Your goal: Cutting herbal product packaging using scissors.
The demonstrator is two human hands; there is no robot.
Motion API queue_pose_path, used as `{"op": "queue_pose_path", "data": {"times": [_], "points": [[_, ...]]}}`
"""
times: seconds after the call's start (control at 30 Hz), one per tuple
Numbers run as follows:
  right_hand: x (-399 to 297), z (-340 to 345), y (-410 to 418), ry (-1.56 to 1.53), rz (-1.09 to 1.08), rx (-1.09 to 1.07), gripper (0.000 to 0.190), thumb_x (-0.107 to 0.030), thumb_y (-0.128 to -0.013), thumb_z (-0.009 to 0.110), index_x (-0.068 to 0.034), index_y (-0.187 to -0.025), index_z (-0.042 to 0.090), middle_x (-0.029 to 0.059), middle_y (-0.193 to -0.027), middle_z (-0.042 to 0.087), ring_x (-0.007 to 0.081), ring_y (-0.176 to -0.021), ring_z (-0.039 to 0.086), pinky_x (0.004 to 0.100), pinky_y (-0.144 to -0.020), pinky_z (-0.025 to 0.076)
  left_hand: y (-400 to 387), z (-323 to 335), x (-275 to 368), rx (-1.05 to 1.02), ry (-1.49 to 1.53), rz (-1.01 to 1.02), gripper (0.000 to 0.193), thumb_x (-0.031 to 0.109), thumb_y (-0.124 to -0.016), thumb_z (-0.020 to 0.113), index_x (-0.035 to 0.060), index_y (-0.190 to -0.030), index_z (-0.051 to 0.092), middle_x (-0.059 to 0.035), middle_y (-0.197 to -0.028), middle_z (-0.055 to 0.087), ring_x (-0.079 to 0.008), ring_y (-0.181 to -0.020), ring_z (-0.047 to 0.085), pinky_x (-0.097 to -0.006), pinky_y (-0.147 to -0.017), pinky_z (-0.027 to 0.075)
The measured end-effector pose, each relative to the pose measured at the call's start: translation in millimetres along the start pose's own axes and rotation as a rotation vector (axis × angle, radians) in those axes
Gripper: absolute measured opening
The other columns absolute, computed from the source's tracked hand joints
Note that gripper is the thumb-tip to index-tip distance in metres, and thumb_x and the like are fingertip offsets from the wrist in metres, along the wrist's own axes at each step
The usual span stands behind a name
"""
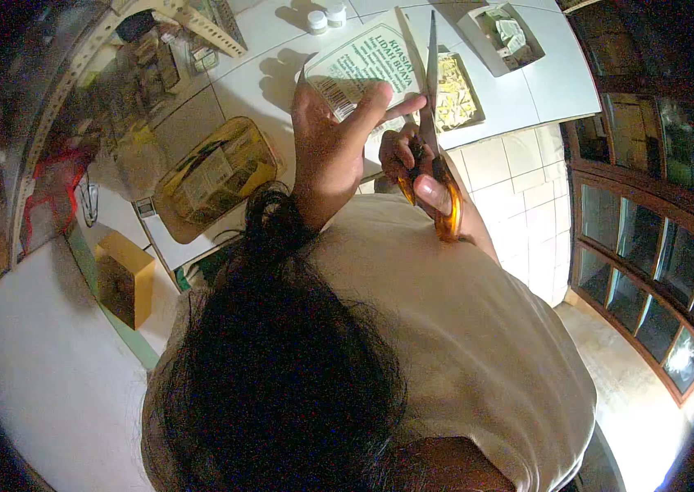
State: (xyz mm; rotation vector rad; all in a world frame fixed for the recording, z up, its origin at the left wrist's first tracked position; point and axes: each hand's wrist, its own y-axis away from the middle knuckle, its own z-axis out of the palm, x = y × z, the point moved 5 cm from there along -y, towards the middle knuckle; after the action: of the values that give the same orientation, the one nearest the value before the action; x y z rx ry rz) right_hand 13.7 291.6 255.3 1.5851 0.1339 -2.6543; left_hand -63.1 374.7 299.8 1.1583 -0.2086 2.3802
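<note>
My left hand (pixel 337 135) grips a printed paper label (pixel 359 58) from below and the left, with the thumb lying across its front. The label bears green writing and a barcode and stands tilted above the tabletop. In my right hand (pixel 411 154) is a pair of scissors (pixel 433 74) with amber plastic handles, the thumb through one loop. Their blades point away from me, along the label's right edge. Whether the blades are cutting into the paper cannot be made out. Behind the scissors lies an open box (pixel 476 101) holding many small yellow and white pieces.
Two small white-capped jars (pixel 326 19) stand at the back of the white tiled table (pixel 543 92). An open carton (pixel 528 58) with papers sits at the far right. To the left are a yellowish basket (pixel 221 178) with packets and a cardboard box (pixel 128 277). Dark hair hides the lower middle.
</note>
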Motion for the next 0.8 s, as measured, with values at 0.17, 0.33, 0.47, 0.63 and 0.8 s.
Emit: {"op": "queue_pose_path", "data": {"times": [0.17,0.33,0.47,0.63,0.8], "points": [[-21,10,0,-0.019,-0.036,0.064,0.037,-0.036,-0.076,0.059,-0.01,-0.08,0.034,0.0001,-0.077,0.035,0.0108,-0.073,0.033,0.0219,-0.064,0.028,2,12,5,-0.042,0.019,0.044,0.018,0.001,-0.078,0.052,0.0054,-0.094,0.05,-0.0064,-0.087,0.057,-0.0186,-0.081,0.057,-0.0406,-0.076,0.05],[-22,8,2,0.03,-0.026,0.073,0.035,-0.035,-0.077,0.059,-0.01,-0.077,0.034,0.0001,-0.074,0.035,0.0106,-0.07,0.033,0.0218,-0.062,0.028,1,9,6,-0.094,0.003,0.058,0.023,-0.001,-0.076,0.053,0.005,-0.099,0.048,-0.0071,-0.09,0.057,-0.0187,-0.085,0.056,-0.0437,-0.075,0.049],[-26,13,5,-0.006,0.001,0.053,0.035,-0.033,-0.077,0.059,-0.008,-0.077,0.035,0.0005,-0.075,0.037,0.0109,-0.069,0.034,0.0221,-0.061,0.028,-1,0,8,-0.086,-0.186,0.055,0.033,0.003,-0.075,0.058,0.0013,-0.104,0.042,-0.0083,-0.095,0.054,-0.0154,-0.085,0.054,-0.0293,-0.075,0.046],[-23,13,6,0.061,-0.018,0.11,0.037,-0.036,-0.077,0.059,-0.007,-0.076,0.035,0.0002,-0.073,0.037,0.0107,-0.067,0.033,0.0222,-0.059,0.027,0,-4,10,-0.063,-0.185,0.04,0.038,0.004,-0.073,0.061,0.0029,-0.106,0.042,-0.0064,-0.096,0.054,-0.0135,-0.088,0.052,-0.0269,-0.077,0.042],[-21,13,5,0.107,0.014,0.096,0.037,-0.036,-0.077,0.058,-0.007,-0.074,0.036,-0.0001,-0.07,0.037,0.0109,-0.065,0.033,0.0224,-0.058,0.027,-2,-6,13,-0.045,-0.161,0.007,0.04,0.002,-0.071,0.061,0.0027,-0.106,0.042,-0.0066,-0.095,0.054,-0.0139,-0.087,0.053,-0.0273,-0.077,0.042]]}}
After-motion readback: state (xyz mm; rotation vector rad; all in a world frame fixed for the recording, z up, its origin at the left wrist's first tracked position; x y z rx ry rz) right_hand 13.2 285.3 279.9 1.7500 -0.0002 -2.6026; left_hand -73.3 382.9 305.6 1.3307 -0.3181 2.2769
